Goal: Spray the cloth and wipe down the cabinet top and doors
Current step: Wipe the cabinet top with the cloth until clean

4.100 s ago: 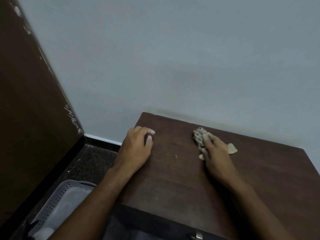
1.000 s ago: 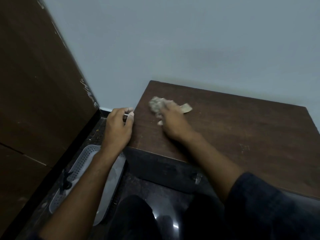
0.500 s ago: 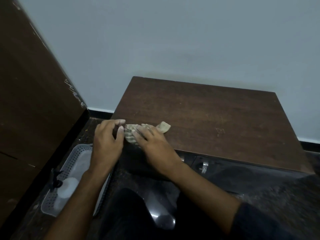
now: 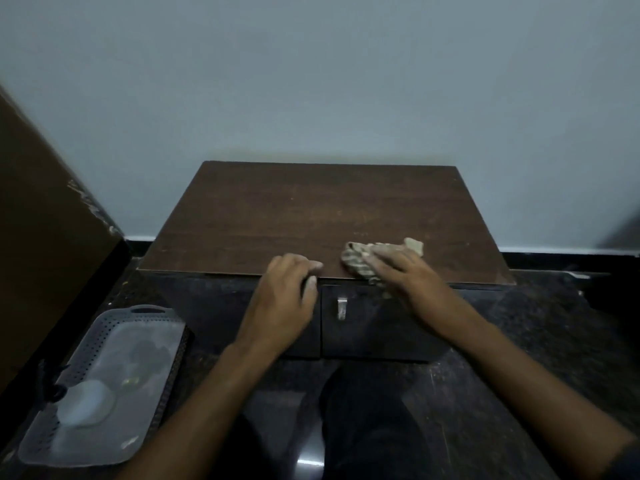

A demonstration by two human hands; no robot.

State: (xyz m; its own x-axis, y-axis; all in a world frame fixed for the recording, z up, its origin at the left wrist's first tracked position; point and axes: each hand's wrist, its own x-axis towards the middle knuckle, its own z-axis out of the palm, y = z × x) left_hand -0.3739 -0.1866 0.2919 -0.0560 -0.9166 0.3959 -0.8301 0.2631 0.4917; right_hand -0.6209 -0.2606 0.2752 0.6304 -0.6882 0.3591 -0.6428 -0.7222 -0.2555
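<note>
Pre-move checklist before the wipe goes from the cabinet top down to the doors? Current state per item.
1. Cloth under control: ok, right hand presses it on the cabinet top at the front edge.
2. Left hand bracing: ok, resting on the front edge, holding nothing.
3. Doors shut: ok, both look closed.
4. Door face unobstructed: ok, only the metal handle sticks out; wipe around it.
5. Cloth damp enough: cannot tell.
6. Spray bottle within reach: ok, lying in the grey tray on the floor at the left.
</note>
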